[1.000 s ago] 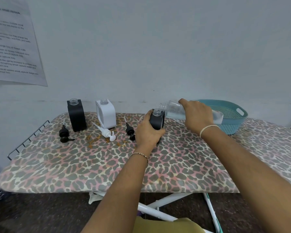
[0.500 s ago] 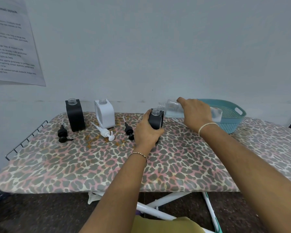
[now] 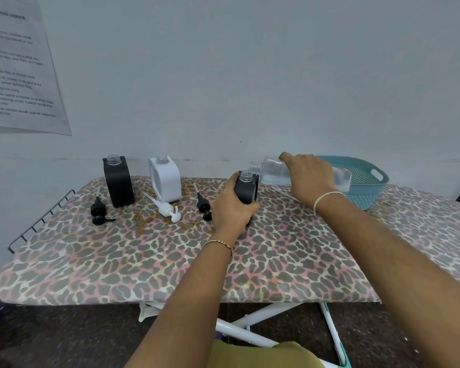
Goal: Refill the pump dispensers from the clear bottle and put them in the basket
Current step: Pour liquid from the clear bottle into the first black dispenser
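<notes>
Head view: my left hand (image 3: 234, 207) grips the upright black dispenser (image 3: 247, 191) on the ironing board (image 3: 170, 256), and my right hand (image 3: 307, 177) holds the clear bottle (image 3: 272, 171) nearly level, its mouth pointing left, just beside and above the dispenser's open neck.

Left hand (image 3: 233, 205) grips black dispenser (image 3: 246, 188) — right hand (image 3: 307, 179) tilts clear bottle (image 3: 272, 171).

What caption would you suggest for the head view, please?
Right hand holds clear bottle tilted toward black dispenser gripped by left hand.
</notes>
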The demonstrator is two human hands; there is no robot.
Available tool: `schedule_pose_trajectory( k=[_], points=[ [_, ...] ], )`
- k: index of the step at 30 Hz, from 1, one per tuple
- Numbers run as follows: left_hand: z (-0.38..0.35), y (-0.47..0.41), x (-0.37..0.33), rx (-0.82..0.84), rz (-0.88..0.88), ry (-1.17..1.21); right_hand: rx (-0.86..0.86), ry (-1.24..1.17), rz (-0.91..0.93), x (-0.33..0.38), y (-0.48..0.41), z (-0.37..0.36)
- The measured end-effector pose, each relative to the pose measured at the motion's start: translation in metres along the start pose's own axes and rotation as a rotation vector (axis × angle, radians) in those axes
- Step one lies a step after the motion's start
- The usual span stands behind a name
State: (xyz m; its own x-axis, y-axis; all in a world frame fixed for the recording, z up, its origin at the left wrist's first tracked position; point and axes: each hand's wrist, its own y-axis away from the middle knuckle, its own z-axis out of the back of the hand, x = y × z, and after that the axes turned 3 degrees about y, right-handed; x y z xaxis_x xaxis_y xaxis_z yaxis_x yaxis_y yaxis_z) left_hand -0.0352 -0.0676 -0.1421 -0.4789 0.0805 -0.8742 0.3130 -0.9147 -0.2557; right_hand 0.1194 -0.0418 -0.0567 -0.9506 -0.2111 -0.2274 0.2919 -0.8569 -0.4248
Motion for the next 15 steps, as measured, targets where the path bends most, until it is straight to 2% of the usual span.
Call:
schedule_pose_trajectory(
  k=[15],
  points=[
    [-0.0009, -0.0008, 0.0013, 0.0, 0.0, 0.005, 0.001, 0.008, 0.011, 0.0008, 0.0007, 0.0027]
  ],
)
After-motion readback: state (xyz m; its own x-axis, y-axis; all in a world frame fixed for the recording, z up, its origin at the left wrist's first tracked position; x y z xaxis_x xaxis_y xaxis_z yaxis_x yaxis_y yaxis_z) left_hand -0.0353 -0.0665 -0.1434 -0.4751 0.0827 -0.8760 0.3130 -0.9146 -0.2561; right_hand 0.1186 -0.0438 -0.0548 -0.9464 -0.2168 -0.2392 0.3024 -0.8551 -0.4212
